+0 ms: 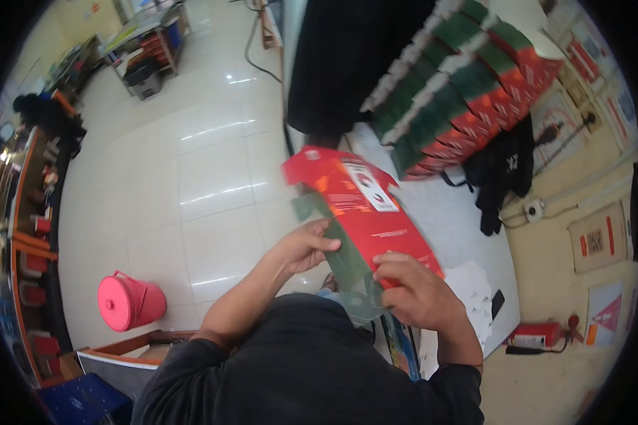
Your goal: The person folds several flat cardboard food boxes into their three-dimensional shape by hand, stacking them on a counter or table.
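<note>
A flat, die-cut carton [397, 234], red on one panel and green on the other, is spread between my hands over the white table's edge. It has a white label patch, and flaps stick out at its far end. My left hand [308, 246] grips the green panel's left edge, thumb on top and the other fingers mostly hidden. My right hand [415, 292] is closed on the carton near the fold at its near end, fingers curled. Beyond it, several made-up green and red cartons [468, 92] stand stacked in rows on the white table [439, 212].
White cut sheets [468, 290] and a black phone-like object [498, 303] lie at the table's right. Black cloth [507, 170] hangs beside the stacks. A red fire extinguisher [539, 335] is by the right wall. A pink lidded bucket [131, 301] stands on the tiled floor [213, 170].
</note>
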`<state>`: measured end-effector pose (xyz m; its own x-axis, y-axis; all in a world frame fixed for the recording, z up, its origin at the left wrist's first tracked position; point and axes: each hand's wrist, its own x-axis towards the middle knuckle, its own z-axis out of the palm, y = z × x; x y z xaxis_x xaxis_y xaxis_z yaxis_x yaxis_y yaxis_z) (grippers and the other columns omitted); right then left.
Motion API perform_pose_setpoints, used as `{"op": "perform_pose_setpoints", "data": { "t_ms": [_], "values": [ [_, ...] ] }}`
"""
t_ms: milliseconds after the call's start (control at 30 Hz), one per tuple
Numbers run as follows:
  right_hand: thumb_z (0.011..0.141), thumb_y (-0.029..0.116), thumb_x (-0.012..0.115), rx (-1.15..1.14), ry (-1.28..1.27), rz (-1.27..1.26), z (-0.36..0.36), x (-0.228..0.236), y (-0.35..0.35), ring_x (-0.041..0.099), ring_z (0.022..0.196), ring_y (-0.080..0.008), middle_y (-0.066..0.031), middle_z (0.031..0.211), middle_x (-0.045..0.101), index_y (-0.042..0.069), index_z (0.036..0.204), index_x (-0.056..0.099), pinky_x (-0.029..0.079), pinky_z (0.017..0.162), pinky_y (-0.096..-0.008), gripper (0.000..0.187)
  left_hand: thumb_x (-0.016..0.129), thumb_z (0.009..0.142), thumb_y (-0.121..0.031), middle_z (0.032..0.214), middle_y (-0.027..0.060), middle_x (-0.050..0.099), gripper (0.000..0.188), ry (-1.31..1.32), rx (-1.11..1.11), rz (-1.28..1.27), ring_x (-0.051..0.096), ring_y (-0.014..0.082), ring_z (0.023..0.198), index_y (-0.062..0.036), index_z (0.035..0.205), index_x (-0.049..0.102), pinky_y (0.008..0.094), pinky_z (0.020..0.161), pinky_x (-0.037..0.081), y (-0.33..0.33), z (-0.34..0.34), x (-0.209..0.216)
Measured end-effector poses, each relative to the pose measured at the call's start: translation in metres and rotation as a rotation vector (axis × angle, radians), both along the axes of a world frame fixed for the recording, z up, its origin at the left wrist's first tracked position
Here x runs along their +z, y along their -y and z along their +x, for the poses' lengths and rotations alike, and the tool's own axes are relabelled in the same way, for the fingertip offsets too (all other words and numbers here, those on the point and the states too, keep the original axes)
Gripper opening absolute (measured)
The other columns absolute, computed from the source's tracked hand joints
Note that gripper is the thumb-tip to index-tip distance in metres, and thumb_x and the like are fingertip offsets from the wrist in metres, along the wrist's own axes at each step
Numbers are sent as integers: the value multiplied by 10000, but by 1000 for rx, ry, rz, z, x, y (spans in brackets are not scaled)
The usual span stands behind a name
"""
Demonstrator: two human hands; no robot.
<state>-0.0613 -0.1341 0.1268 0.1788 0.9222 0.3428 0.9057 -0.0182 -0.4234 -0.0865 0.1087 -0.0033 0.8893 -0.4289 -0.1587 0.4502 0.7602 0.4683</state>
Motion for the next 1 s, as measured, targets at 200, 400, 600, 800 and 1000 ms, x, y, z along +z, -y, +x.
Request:
{"op": "perform_pose_setpoints", "data": {
  "t_ms": [200,400,600,800,1000],
  "values": [
    [836,74,712,-93,-415,518,-21,-71,-112,531,1181,-402,-258,1315,480,62,1235,445,430,1018,-477,480,784,800,-15,1118,120,681,465,148,363,651,659,167,1020,55,1210,575,313,916,546,-61,-82,32],
    [798,266,763,55,110,112,-51,-40,-196,522,1119,-388,-240,1383,437,17,1194,629,495,873,-434,487,666,891,-12,1047,107,656,290,172,607,677,671,185,945,45,1152,552,310,831,579,-137,-142,41],
    [831,316,726,274,141,-4,-64,-40,-212,468,1175,-356,-219,1421,381,139,1214,675,424,943,-436,426,627,922,-57,1100,111,612,364,148,486,563,645,211,1021,57,1232,473,366,866,602,-161,-181,40],
    [863,353,702,101,210,-29,-81,-72,-234,369,1227,-364,-222,1450,293,196,1352,596,373,988,-456,525,622,955,-114,1215,140,551,455,73,505,777,623,222,1075,46,1315,395,357,853,604,-166,-202,56],
    [718,229,796,197,-281,186,-68,-80,-263,494,1179,-394,-248,1355,462,59,1268,596,435,961,-465,609,628,960,-209,1252,163,541,495,226,576,734,608,230,1122,33,1332,409,374,850,592,-174,-214,40]
  ]
}}
